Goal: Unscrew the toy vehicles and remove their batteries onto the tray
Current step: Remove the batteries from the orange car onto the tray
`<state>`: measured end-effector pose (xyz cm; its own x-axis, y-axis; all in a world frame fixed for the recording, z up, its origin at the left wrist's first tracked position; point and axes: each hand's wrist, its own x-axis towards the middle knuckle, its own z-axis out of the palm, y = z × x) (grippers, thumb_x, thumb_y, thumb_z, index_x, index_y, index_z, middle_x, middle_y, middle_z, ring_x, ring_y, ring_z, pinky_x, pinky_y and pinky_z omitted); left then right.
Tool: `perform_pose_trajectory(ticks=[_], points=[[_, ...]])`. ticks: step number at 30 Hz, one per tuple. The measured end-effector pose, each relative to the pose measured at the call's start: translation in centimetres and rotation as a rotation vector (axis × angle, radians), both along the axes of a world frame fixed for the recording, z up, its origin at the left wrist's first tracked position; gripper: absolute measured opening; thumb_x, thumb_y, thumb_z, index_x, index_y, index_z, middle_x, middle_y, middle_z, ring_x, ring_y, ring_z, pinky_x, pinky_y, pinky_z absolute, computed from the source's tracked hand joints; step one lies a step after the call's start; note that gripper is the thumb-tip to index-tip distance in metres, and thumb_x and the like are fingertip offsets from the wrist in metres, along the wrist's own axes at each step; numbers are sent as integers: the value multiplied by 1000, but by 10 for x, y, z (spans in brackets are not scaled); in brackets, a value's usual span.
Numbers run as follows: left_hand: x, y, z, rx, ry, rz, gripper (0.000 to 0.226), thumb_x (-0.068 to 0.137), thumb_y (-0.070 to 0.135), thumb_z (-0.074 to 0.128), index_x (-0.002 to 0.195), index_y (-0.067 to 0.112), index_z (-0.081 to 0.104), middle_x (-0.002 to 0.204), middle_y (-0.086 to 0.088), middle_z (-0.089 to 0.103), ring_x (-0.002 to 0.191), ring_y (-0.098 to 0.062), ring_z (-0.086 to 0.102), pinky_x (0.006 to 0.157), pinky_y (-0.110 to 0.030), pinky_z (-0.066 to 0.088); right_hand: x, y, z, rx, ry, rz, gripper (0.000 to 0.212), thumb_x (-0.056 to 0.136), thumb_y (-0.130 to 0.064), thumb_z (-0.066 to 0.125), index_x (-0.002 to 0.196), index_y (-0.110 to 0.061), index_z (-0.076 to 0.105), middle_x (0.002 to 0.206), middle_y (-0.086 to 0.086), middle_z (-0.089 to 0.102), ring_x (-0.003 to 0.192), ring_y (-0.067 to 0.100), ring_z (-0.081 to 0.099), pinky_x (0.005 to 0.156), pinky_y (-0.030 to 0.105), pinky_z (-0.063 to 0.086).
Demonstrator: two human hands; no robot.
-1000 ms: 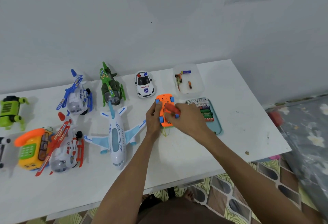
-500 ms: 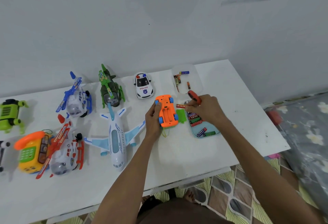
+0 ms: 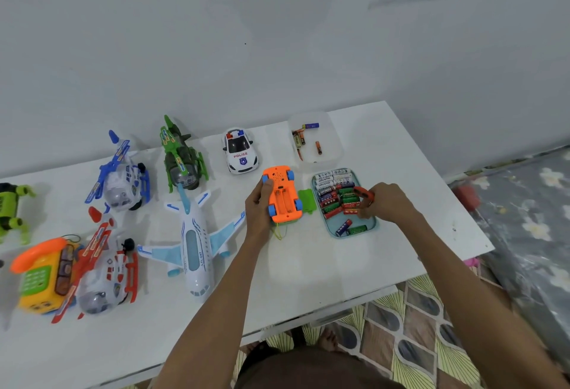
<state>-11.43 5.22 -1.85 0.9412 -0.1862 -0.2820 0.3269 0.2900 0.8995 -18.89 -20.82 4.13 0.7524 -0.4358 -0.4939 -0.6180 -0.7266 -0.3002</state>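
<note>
An orange toy car (image 3: 280, 194) lies upside down on the white table (image 3: 308, 265), its battery bay open. My left hand (image 3: 258, 205) grips the car's left side. The bay's green cover (image 3: 307, 201) lies just right of the car. My right hand (image 3: 387, 205) hovers over the teal tray (image 3: 336, 233), holding an orange-handled screwdriver (image 3: 364, 193), its fingertips down among the several batteries (image 3: 334, 193) in the tray.
A clear tub (image 3: 331, 154) with a few batteries stands behind the tray. A police car (image 3: 240, 152), green helicopter (image 3: 182, 157), blue helicopter (image 3: 123, 177), white airplane (image 3: 192, 245), red helicopter (image 3: 103, 268), toy phone (image 3: 40, 271) and green robot (image 3: 12, 206) fill the left. The table's edge lies right of the tray.
My right hand left the car's underside and moved right to the tray with the screwdriver. The green cover now lies beside the car. My left hand stayed on the car.
</note>
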Motion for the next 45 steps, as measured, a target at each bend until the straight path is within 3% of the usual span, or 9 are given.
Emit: perform_pose_trajectory(ticks=[6, 13, 20, 24, 28, 30, 34, 38, 45], points=[[0, 0, -1, 26, -9, 5, 30, 107, 28, 51, 125, 10, 66, 100, -5, 79, 84, -23, 77, 66, -34, 62, -1, 3, -6, -4, -58, -36, 39, 75, -33, 86, 86, -8, 59, 81, 7, 63, 76, 22, 60, 53, 25, 39], [0, 1, 1, 21, -14, -10, 27, 108, 26, 48, 122, 11, 66, 95, -1, 79, 81, -19, 77, 63, -30, 61, 6, 8, -11, 36, -184, -45, 28, 88, -32, 70, 95, -5, 67, 86, 11, 72, 77, 23, 67, 63, 30, 50], [0, 1, 0, 24, -13, 2, 33, 107, 27, 50, 128, 6, 64, 98, -5, 78, 82, -21, 77, 64, -31, 61, 15, 24, -9, 65, -322, -67, 25, 91, -33, 68, 101, -11, 67, 86, 5, 70, 71, 17, 61, 60, 24, 45], [-1, 0, 1, 31, -10, -6, 29, 108, 27, 48, 124, 10, 65, 96, -2, 79, 82, -20, 77, 64, -30, 61, 19, 39, -2, 88, -434, -49, 27, 93, -33, 68, 110, -13, 71, 97, 3, 72, 83, 16, 62, 75, 25, 46], [1, 0, -2, 32, -13, -14, 30, 105, 32, 51, 121, 13, 67, 100, -6, 78, 86, -24, 76, 69, -36, 62, 24, 54, 1, 102, -451, 31, 17, 91, -37, 69, 92, -20, 70, 74, -11, 62, 77, 14, 61, 60, 15, 36], [1, 0, -2, 33, -10, -1, 29, 103, 34, 53, 117, 14, 69, 98, -6, 78, 85, -23, 76, 70, -36, 62, 28, 64, -1, 138, -466, 36, 20, 88, -34, 73, 101, -19, 70, 75, -11, 62, 75, 9, 61, 59, 9, 35], [1, 1, -5, 48, -3, 15, 32, 94, 46, 64, 110, 19, 71, 95, -4, 78, 86, -23, 76, 75, -39, 62, 38, 81, -15, 185, -444, 38, 42, 82, -27, 80, 119, -12, 63, 92, 4, 72, 82, 16, 67, 65, 20, 46], [2, 0, -5, 52, 12, 29, 23, 104, 32, 55, 109, 14, 69, 85, 1, 78, 78, -15, 76, 67, -30, 61, 47, 93, -24, 81, -386, 118, 35, 84, -25, 77, 109, -5, 61, 95, 12, 69, 87, 27, 66, 75, 39, 55], [3, -1, -3, 63, 35, 37, 22, 105, 27, 51, 113, 14, 68, 84, 5, 79, 77, -13, 76, 63, -24, 59, 49, 107, -43, -132, -340, 222, 22, 97, -21, 58, 110, -3, 56, 104, 17, 64, 92, 31, 64, 69, 34, 48]])
